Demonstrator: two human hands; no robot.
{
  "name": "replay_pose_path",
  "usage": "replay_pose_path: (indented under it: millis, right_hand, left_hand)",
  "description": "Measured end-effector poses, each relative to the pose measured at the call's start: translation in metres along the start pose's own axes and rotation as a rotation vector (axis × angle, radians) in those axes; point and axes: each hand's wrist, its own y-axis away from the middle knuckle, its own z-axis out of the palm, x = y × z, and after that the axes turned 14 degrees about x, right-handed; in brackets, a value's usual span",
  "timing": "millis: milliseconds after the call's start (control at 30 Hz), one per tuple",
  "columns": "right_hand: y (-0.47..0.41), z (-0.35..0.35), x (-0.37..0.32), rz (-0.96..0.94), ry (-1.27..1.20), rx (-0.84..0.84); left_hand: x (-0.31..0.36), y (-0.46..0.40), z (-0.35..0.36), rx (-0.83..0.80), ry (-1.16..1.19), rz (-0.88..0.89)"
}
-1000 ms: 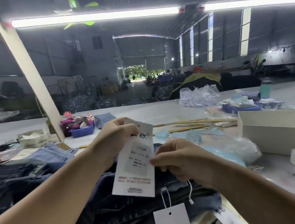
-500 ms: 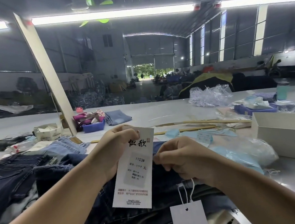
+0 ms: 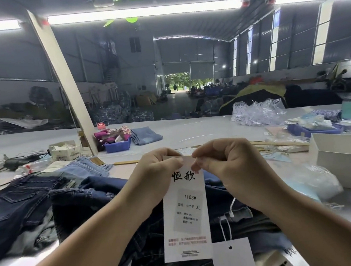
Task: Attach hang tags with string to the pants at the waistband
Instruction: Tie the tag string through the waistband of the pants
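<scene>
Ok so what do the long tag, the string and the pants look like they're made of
Long tag: stiff matte white card or coated paper, it seems; it hangs flat, with crisp printed text.
String: thin white cord, likely cotton or synthetic, threaded through the small tag, ending in what looks like a small plastic fastener.
Pants: dark blue denim, with visible contrast stitching and seams.

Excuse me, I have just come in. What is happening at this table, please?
A person is putting hang tags on jeans. The left hand and the right hand both pinch the top edge of a long white hang tag, held upright over a pile of dark jeans. A smaller white tag already hangs on a white string just below. A blue bin stands farther back on the table.
</scene>
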Motion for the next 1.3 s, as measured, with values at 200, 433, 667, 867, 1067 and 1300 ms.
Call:
replay_pose_path:
  millis: [200,433,667,867,1067,1300]
  right_hand:
    - [0.006,0.013,0.007,-0.084,0.093,-0.021]
    - [0.013,0.027,0.008,-0.2,0.197,0.092]
    - [0.023,0.038,0.007,-0.308,0.249,0.068]
    - [0.025,0.047,0.014,-0.261,0.239,-0.016]
    - [0.023,0.05,0.017,-0.2,0.206,-0.072]
    - [0.014,0.045,0.012,-0.13,0.237,-0.126]
  left_hand:
    - [0.003,0.01,-0.001,-0.05,0.076,-0.05]
    - [-0.008,0.016,-0.013,-0.096,0.188,-0.106]
    - [-0.027,0.031,-0.022,-0.096,0.332,-0.103]
    - [-0.045,0.039,-0.022,-0.067,0.386,-0.094]
    - [-0.056,0.041,-0.02,-0.014,0.361,-0.041]
    - [-0.055,0.041,-0.03,-0.119,0.484,-0.143]
